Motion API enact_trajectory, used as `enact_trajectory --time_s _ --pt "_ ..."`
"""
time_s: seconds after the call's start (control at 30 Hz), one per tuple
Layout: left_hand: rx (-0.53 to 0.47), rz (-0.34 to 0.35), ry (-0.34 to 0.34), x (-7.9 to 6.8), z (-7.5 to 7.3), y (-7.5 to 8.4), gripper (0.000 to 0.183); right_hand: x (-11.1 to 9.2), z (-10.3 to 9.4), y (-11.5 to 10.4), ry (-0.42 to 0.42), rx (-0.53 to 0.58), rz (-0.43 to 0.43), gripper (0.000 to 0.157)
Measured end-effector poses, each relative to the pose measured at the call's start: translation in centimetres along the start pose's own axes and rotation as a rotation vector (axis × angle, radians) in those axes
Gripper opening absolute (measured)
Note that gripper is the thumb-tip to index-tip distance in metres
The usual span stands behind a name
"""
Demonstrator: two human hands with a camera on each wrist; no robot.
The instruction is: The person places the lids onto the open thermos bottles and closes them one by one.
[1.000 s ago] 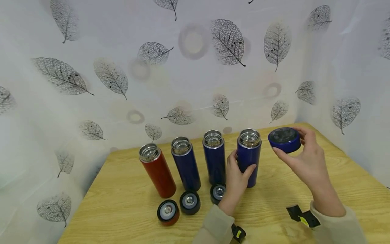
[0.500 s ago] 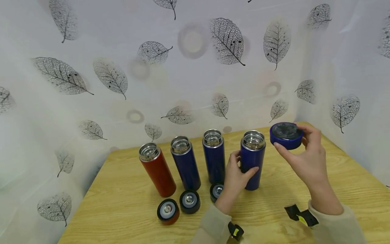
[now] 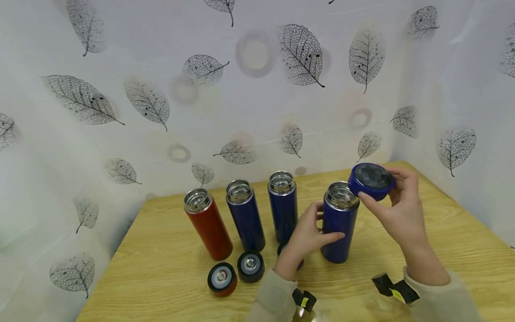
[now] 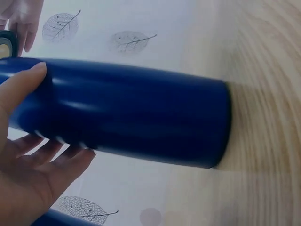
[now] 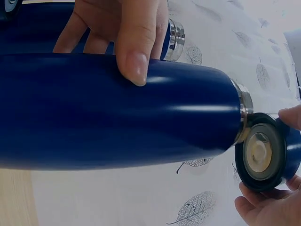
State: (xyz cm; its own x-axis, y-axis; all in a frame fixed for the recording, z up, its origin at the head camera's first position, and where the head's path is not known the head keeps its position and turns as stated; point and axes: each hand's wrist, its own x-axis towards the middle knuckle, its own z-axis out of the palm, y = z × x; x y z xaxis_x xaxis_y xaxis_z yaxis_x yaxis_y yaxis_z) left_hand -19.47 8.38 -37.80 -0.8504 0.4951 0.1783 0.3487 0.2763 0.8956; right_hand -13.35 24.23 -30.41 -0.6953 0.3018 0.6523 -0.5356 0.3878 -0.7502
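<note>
My left hand (image 3: 310, 230) grips a blue thermos bottle (image 3: 341, 228), thumb on the near side and fingers round the far side. The bottle is upright with its steel mouth uncovered. Between thumb and fingers my right hand (image 3: 402, 205) holds a blue lid (image 3: 371, 181), tilted, just right of the bottle's mouth. In the right wrist view the lid's underside (image 5: 259, 153) faces the steel neck (image 5: 243, 110), very near its edge; whether they touch I cannot tell. The left wrist view has the blue bottle (image 4: 141, 113) between thumb and fingertips.
Two more blue bottles (image 3: 245, 219) (image 3: 283, 210) and a red bottle (image 3: 209, 228) stand uncapped to the left. Before them lie a red-sided lid (image 3: 222, 279) and a dark lid (image 3: 251, 267), undersides up. Another lid (image 3: 281, 248) is partly hidden by the left hand. A leaf-patterned curtain (image 3: 257, 112) borders the wooden table (image 3: 161, 250).
The left hand has shifted the blue bottle to the right and nearer the table's front. The lid has risen slightly, then moved left and tilted beside the bottle's mouth.
</note>
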Motion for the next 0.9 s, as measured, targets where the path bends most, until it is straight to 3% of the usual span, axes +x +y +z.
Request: enact_trajectory --time_s 0.23,0.5,0.67,0.9 --pt "0.025 0.040 -0.098 -0.3 -0.6 0.4 0.065 -0.3 0.2 0.1 -0.061 0.069 -0.041 0.063" --pt "0.064 0.076 -0.165 -0.6 -1.1 0.8 0.069 -0.6 0.7 0.0 -0.121 -0.014 -0.028 0.064" --pt "0.088 0.076 -0.180 -0.8 -1.2 1.0 0.069 -0.7 0.8 -0.1 -0.160 -0.032 -0.022 0.064" --pt "-0.009 0.052 -0.148 -0.8 -1.2 1.5 0.065 -0.9 0.9 -0.2 -0.221 -0.052 0.000 0.062"
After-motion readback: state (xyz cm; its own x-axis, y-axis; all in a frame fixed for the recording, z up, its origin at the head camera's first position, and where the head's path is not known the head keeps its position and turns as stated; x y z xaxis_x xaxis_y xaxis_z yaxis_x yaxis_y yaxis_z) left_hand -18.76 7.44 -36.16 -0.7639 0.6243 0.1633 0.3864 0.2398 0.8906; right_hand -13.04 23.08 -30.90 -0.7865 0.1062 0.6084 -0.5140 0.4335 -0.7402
